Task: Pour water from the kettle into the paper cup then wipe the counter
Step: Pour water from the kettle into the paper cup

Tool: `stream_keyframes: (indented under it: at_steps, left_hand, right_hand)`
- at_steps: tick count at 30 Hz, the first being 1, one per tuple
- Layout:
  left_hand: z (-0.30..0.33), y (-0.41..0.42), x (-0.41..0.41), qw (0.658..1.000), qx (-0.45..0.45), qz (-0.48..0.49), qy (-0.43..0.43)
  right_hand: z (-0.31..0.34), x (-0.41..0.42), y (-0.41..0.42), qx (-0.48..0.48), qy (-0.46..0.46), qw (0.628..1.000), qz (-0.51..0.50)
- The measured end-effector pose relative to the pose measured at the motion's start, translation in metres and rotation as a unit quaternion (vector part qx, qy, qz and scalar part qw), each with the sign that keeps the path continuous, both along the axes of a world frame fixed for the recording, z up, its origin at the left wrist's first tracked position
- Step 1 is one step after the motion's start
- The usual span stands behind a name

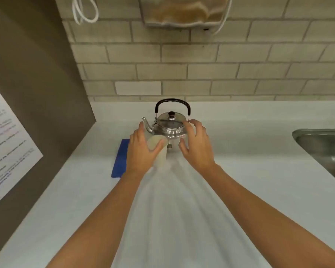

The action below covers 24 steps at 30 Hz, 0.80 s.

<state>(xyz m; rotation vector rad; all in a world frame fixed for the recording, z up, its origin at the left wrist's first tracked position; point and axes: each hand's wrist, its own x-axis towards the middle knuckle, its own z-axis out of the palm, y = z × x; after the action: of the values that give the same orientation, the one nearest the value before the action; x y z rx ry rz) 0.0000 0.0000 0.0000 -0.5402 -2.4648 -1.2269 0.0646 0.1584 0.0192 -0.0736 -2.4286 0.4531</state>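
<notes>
A small steel kettle (170, 125) with a black arched handle and a black lid knob stands on the white counter (240, 171) near the tiled wall, its spout pointing left. My left hand (141, 151) grips a pale paper cup (160, 153) just in front of the kettle, thumb over the rim. My right hand (196, 144) hovers at the kettle's right side with fingers spread, fingertips close to the lid edge, holding nothing. A folded blue cloth (120, 158) lies flat on the counter left of my left hand, partly hidden by it.
A steel sink (325, 149) is set into the counter at the right edge. A brown side panel with a printed paper sheet (6, 136) rises at the left. A dispenser (184, 12) and a white cord (83, 10) hang on the brick wall above.
</notes>
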Motion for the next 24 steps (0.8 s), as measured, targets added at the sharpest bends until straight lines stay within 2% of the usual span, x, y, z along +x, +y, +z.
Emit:
stream_keyframes:
  at_steps: [5,9,17,24]
  left_hand:
    - [-0.045,-0.001,0.01,0.984,0.106,0.0,-0.142]
    - [-0.063,0.009,0.011,0.969,0.158,-0.013,-0.191]
    - [-0.072,0.022,0.003,0.965,0.178,0.015,-0.191]
    - [-0.081,0.022,-0.003,0.973,0.155,0.017,-0.172]
  right_hand:
    - [-0.014,-0.002,0.001,0.011,-0.013,1.0,0.006]
    - [-0.017,-0.01,0.002,0.007,-0.022,1.0,0.019]
    - [0.011,-0.062,0.018,0.001,0.004,1.0,0.008]
    - [0.049,-0.14,0.041,0.062,-0.083,0.995,-0.002]
